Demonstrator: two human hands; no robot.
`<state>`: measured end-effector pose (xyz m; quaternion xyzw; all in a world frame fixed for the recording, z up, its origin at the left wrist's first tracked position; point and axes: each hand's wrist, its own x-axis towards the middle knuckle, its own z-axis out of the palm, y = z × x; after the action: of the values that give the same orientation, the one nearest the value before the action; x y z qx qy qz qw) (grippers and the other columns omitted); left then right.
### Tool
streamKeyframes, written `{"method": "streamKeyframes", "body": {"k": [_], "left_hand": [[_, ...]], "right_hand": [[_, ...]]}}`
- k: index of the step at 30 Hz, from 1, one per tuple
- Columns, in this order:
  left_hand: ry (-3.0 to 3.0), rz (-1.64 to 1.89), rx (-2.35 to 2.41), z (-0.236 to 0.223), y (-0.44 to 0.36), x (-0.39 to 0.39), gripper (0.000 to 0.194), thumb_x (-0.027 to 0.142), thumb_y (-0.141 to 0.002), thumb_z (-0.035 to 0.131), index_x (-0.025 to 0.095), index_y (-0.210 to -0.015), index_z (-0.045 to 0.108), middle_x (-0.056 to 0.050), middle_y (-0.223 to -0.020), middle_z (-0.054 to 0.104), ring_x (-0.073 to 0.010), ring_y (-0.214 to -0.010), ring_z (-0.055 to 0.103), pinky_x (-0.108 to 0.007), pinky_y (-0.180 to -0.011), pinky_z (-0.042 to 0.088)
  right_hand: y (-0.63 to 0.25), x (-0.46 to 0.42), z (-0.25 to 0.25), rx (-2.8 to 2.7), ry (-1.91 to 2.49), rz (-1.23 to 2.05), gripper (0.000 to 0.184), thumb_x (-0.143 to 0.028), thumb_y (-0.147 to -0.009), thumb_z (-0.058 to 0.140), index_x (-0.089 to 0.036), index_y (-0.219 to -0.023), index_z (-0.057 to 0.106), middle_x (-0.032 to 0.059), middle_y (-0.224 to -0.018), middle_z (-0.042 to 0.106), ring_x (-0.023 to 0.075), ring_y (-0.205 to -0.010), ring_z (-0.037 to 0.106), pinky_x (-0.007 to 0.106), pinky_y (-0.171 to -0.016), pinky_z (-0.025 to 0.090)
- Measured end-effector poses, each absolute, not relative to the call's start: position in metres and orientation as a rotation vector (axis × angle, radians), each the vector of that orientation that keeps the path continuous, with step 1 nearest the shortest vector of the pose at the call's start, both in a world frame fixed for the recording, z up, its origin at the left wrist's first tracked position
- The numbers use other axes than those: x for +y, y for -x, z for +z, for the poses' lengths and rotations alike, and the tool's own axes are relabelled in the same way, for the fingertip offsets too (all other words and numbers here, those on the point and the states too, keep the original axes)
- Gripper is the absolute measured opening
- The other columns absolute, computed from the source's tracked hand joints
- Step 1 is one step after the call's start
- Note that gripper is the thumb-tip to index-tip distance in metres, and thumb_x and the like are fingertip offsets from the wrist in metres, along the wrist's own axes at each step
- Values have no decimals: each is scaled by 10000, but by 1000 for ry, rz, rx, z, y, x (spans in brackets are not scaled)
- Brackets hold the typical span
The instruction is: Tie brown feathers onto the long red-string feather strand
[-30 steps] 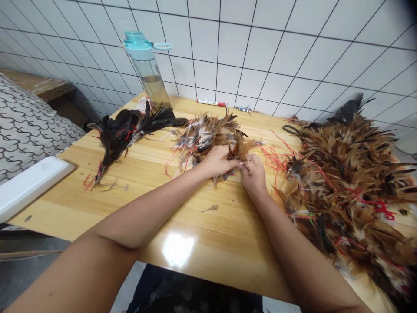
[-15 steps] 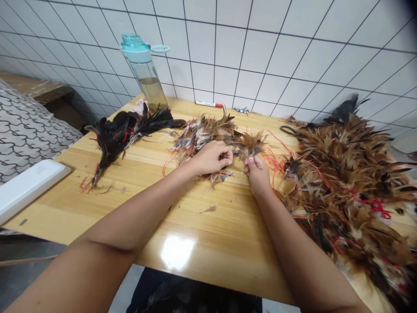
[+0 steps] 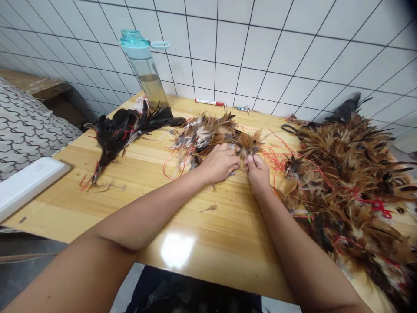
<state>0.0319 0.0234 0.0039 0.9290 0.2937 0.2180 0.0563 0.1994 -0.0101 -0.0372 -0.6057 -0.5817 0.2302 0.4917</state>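
Observation:
Between the fingers of my right hand [image 3: 258, 173] is the base of a small bunch of brown feathers [image 3: 250, 142], whose tips fan out away from me. My left hand [image 3: 222, 163] lies just left of it, fingers curled and close to the bunch's base; what they grip, if anything, is hidden. Behind my left hand spreads a loose pile of brown and grey feathers [image 3: 203, 132] with red strings at its left side. More red strings [image 3: 273, 158] lie tangled right of my right hand.
A large heap of brown feathers [image 3: 345, 174] covers the table's right side. Black feathers [image 3: 114, 134] lie at the left, near a water bottle [image 3: 148, 74]. A red marker [image 3: 209, 102] rests by the tiled wall. A white box-like object [image 3: 32, 184] sits at the left edge.
My left hand has moved right and slightly toward me, closer to my right hand, and its fingers have turned downward. My right hand stays almost still with the feather bunch.

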Motion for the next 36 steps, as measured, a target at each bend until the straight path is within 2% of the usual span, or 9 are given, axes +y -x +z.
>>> {"method": "streamKeyframes", "body": {"k": [5, 15, 36], "left_hand": [[-2813, 810, 907, 14, -25, 28, 259, 263, -931, 442, 168, -876, 677, -72, -851, 630, -194, -849, 477, -350, -843, 345], [-2814, 831, 842, 21, -21, 29, 218, 228, -892, 466, 161, -834, 665, -70, -837, 637, -192, -837, 495, -363, -851, 366], [-2822, 795, 847, 23, -18, 31, 199, 210, -881, 479, 166, -796, 653, -69, -820, 638, -205, -870, 501, -367, -867, 351]], "right_hand": [[-196, -13, -29, -1437, 1504, 490, 227, -285, -830, 470, -216, -632, 555, 23, -727, 556, 184, -765, 537, 330, -766, 447], [-200, -15, -32, -1354, 1612, 352, 240, -293, -831, 494, -205, -660, 637, 40, -783, 585, 199, -809, 544, 356, -806, 442], [-196, -14, -33, -1543, 1602, 364, 241, -293, -840, 493, -215, -643, 607, 50, -806, 578, 221, -839, 533, 370, -812, 436]]}}
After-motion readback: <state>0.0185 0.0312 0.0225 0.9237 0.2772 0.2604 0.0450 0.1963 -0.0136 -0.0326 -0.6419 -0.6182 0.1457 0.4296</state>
